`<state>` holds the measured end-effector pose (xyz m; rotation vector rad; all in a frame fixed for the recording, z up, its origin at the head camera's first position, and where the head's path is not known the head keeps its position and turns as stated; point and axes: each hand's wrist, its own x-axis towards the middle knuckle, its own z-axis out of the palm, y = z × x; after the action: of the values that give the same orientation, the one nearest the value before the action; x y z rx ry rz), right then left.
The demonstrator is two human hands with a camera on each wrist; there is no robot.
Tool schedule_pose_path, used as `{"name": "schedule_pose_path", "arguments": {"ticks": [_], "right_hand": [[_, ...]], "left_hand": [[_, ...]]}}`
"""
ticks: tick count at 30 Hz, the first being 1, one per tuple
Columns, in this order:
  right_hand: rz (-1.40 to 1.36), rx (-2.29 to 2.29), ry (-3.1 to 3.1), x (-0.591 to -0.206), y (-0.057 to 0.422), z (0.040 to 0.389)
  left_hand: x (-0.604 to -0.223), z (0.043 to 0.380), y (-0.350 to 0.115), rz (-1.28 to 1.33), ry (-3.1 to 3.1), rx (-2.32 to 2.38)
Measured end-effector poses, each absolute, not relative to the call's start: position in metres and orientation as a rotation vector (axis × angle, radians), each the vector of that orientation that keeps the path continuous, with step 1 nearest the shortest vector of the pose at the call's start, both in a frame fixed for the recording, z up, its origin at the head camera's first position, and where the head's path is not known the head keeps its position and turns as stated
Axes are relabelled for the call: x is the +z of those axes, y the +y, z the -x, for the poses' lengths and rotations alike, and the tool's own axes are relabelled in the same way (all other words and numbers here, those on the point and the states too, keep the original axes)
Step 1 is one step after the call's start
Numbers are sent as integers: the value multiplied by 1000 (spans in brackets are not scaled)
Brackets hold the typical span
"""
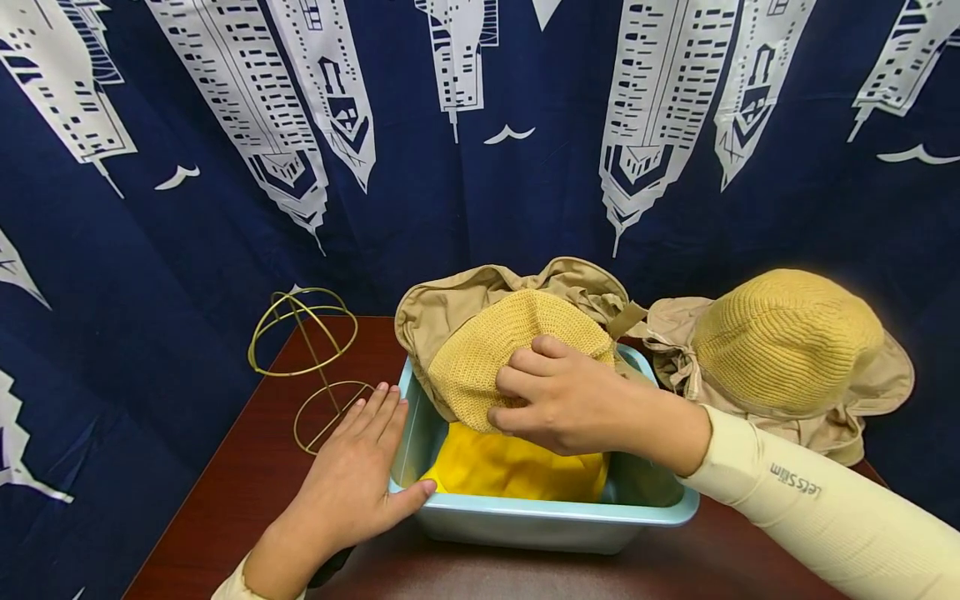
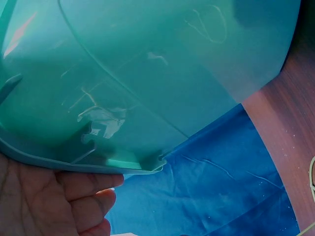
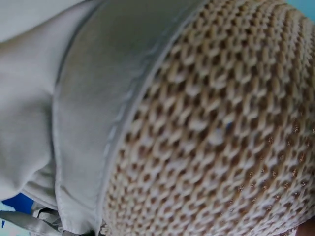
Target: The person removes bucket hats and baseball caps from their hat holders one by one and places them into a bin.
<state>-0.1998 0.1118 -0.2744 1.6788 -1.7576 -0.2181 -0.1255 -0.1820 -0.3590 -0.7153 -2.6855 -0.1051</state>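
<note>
A sun hat with a knitted yellow crown [image 1: 480,358] and a tan cloth brim [image 1: 431,312] is tilted over the back of a light blue plastic basin [image 1: 555,510]. My right hand [image 1: 577,396] grips the crown with curled fingers. In the right wrist view the knit [image 3: 211,123] and the brim's stitched band [image 3: 98,113] fill the picture. Yellow cloth [image 1: 517,467] lies inside the basin, below the hat. My left hand [image 1: 348,475] rests along the basin's left rim, fingers straight; from below, its fingers [image 2: 88,196] touch the rim.
A second knitted hat [image 1: 787,342] sits on the table to the right of the basin, its brim spread. On the left stands a gold wire hat stand [image 1: 318,367]. Behind the dark red table [image 1: 225,483] hangs a navy curtain [image 1: 480,200] printed with white buildings.
</note>
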Motion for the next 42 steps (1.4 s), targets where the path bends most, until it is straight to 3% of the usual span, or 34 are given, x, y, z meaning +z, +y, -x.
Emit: {"name": "schedule_pose_path", "arguments": {"ticks": [18, 32, 42], "right_hand": [[-1892, -162, -1905, -317, 98, 193], [-1869, -67, -1876, -272, 112, 178], [-1785, 54, -1905, -251, 127, 191]], "left_hand": [[-357, 127, -181, 715, -2673, -123], [-357, 127, -182, 707, -2691, -114], [-359, 126, -182, 707, -2701, -129]]}}
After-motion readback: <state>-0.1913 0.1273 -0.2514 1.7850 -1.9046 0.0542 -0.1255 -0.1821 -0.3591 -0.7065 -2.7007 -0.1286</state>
